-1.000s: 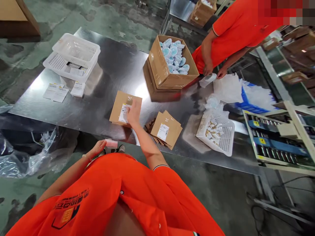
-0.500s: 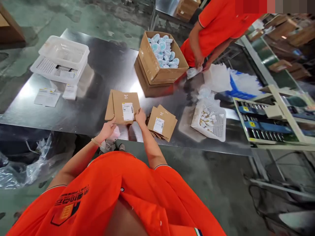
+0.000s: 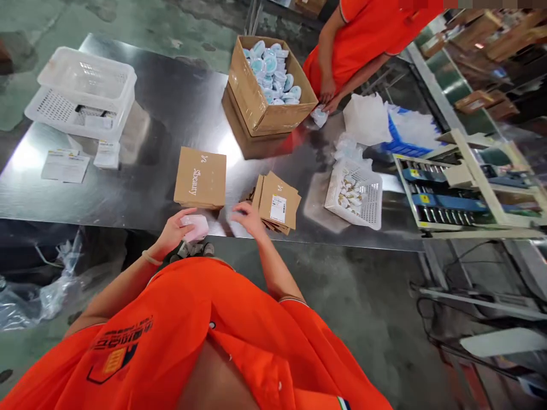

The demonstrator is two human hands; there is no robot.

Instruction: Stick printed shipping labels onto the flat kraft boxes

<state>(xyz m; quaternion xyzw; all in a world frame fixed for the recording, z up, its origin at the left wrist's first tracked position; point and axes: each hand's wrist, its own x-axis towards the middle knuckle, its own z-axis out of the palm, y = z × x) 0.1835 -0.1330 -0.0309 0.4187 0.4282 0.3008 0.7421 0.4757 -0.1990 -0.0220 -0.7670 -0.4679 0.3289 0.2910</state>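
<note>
- Gripped in left hand: pink item, at near edge of steel table; thumb and fingers closed on one end, perhaps to leave the other hand free. Exact nature unclear.
- Poised just beside labelled cardboard pile: right hand, fingers parted and curled, nothing visible in grasp; contact with pile uncertain.
- Set fairly square near table edge: cardboard stack, no label visible on top; presumably for short reach.
- Lying skewed, apart from stack: labelled cardboard pile, probably to avoid mixing.
- Set farther back: carton of round packets, likely to spare front surface.
</note>
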